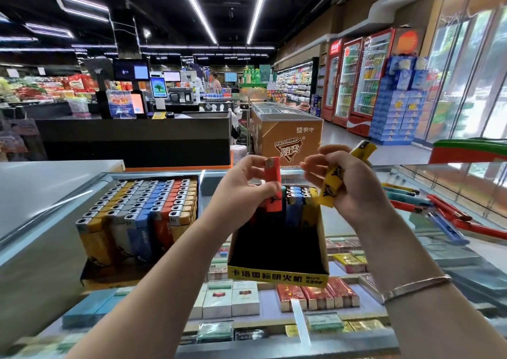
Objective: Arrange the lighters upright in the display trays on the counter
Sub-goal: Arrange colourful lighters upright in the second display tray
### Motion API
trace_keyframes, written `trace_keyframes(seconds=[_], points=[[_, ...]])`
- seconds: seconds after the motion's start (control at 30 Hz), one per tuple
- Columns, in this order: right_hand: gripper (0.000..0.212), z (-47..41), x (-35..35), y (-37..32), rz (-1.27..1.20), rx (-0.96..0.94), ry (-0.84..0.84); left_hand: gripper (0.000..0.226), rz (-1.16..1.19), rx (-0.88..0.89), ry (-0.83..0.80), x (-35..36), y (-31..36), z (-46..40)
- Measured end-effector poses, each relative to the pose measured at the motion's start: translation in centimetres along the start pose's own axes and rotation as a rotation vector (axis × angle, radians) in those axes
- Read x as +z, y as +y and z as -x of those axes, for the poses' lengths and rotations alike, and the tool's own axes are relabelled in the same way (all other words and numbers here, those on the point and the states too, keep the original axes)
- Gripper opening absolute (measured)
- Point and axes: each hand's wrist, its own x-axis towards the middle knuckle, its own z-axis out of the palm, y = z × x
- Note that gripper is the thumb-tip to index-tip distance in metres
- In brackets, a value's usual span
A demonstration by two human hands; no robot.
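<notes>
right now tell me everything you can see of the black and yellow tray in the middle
The middle tray is an open cardboard box, black inside, with a yellow front lip printed in black characters. It stands on the glass counter, right of the full tray. Most of it is bare; only its far end holds upright lighters, blue and yellow among them. The left hand holds an orange lighter above that end. Neither hand visibly touches it.

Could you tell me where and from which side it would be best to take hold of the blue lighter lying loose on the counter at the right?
Probably pinch the blue lighter across its long flat sides at mid-body, coming down from above: it lies flat on the glass counter, and the red lighters beside its far end crowd that end.
</notes>
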Motion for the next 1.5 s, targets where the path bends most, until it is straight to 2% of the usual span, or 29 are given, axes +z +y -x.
trace_keyframes(seconds=[0.07,0.13,0.27,0.37,0.47,0.6,0.7,0.77,0.8,0.9,1.03,1.33,1.5], points=[[0.02,-0.1,-0.5,0.0,0.14,-0.028,0.141,0.037,-0.058,0.052,0.028,-0.4,-0.2,-0.1],[0.017,-0.3,-0.8,0.3,0.249,-0.007,0.209,0.039,-0.087,0.102,0.051,-0.7,-0.3,-0.1],[0.015,-0.5,-0.8,1.0,0.315,0.078,0.235,0.027,-0.184,0.162,0.097,-0.9,-0.5,-0.1],[0.014,-0.5,-0.9,1.2,0.348,0.078,0.249,0.021,-0.432,0.266,0.14,-1.0,-0.8,0.0],[0.015,-0.6,-0.9,1.3,0.371,0.083,0.254,0.02,-0.57,0.319,0.096,-1.1,-0.9,0.2],[0.014,-0.7,-0.9,1.4,0.373,0.09,0.255,0.02,-0.596,0.3,0.03,-1.3,-1.1,0.0],[0.014,-0.7,-0.9,1.4,0.388,0.095,0.265,0.018,-0.397,0.221,0.02,-2.0,-0.4,-0.3],[0.013,-0.8,-1.0,1.4,0.39,0.098,0.266,0.019,-0.296,0.154,-0.052,-2.6,0.2,-0.2],[0.013,-0.8,-1.0,1.5,0.388,0.1,0.267,0.021,-0.343,0.141,-0.097,-2.8,0.3,-0.2],[0.014,-0.8,-1.0,1.5,0.386,0.102,0.269,0.023,-0.725,0.151,-0.172,-2.9,0.4,0.3],[0.014,-0.7,-0.9,1.5,0.395,0.105,0.268,0.02,-0.969,0.231,-0.141,-3.0,0.7,0.7],[0.016,-0.8,-0.9,1.7,0.41,0.126,0.237,0.023,-1.086,0.215,-0.074,-3.5,1.1,0.6],[0.017,-0.8,-0.8,1.6,0.43,0.13,0.21,0.022,-1.126,0.271,-0.068,-3.0,0.9,0.8]])
